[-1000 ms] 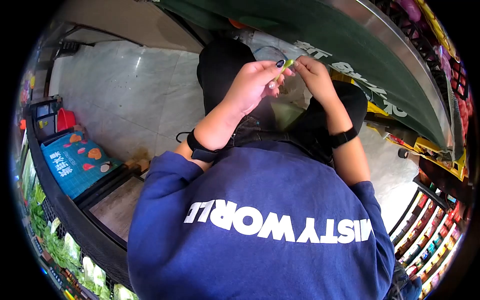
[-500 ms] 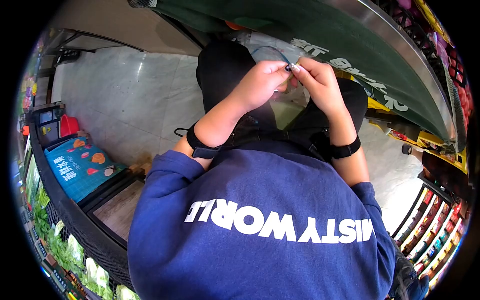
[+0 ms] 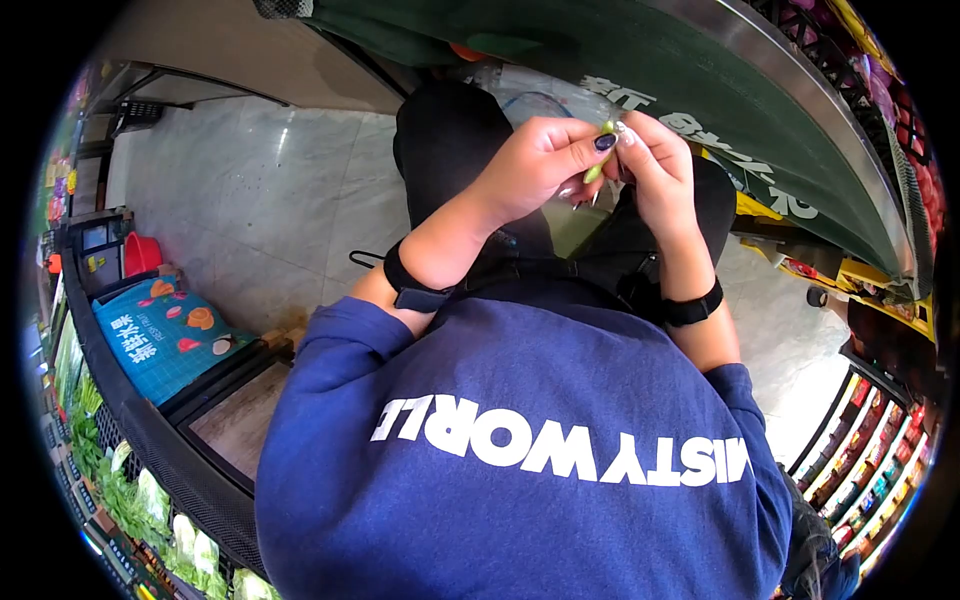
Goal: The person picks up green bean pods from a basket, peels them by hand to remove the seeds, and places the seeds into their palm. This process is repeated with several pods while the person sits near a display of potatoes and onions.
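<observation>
A small light-green pod-like piece (image 3: 597, 168) is pinched between the fingertips of both hands, above my lap. My left hand (image 3: 548, 165) has its thumb and fingers closed on it from the left. From the right, my right hand (image 3: 655, 168) closes its thumb and finger on the piece's upper end, fingertips touching those of my left hand. Behind the hands lies clear plastic (image 3: 535, 103) with a blue rim or line. Something pale green (image 3: 572, 222) shows between my knees, partly hidden by my hands; I cannot make out what it is.
A dark green cloth (image 3: 740, 120) with white characters hangs from a metal-edged stand ahead and right. At left are a blue printed bag (image 3: 165, 335), a red basin (image 3: 141, 253) and leafy vegetables (image 3: 150, 500). Shelves of packets (image 3: 880, 450) stand at lower right.
Both hands have shifted slightly right and turned, and the light-green piece now shows clearly between the fingertips. The blue line beside the hands no longer reaches my fingertips.
</observation>
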Demonstrator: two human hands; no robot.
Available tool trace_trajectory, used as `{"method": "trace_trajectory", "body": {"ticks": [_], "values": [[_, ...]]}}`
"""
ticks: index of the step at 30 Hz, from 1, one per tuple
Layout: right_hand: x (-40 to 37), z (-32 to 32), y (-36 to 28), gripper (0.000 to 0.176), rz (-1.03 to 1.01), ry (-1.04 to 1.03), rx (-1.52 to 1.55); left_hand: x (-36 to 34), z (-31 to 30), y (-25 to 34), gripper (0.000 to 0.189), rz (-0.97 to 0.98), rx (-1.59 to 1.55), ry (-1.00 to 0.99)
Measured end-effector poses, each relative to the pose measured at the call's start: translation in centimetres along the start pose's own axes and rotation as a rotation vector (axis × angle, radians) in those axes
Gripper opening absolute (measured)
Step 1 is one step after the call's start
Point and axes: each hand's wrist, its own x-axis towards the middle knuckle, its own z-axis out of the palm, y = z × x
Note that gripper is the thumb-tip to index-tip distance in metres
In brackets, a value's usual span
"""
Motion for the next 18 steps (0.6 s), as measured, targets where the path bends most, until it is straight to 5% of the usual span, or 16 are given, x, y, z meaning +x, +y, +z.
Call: {"method": "trace_trajectory", "body": {"ticks": [5, 8, 10, 18], "values": [[-0.4, 0.6, -0.1, 0.024, -0.061, 0.104, -0.006, 0.0, 1.1, -0.4, 0.03, 0.048, -0.127, 0.087], [-0.3, 0.7, -0.4, 0.021, -0.173, 0.163, -0.158, 0.1, 1.4, -0.6, 0.03, 0.101, -0.178, 0.166], [-0.2, 0.3, -0.8, 0.019, -0.387, 0.178, -0.592, 0.2, 1.5, -0.6, 0.028, 0.118, -0.221, 0.255], [-0.3, 0.8, -1.0, 0.016, -0.583, 0.127, -0.786, 0.7, 1.8, -0.3, 0.026, 0.15, -0.381, 0.383]]}}
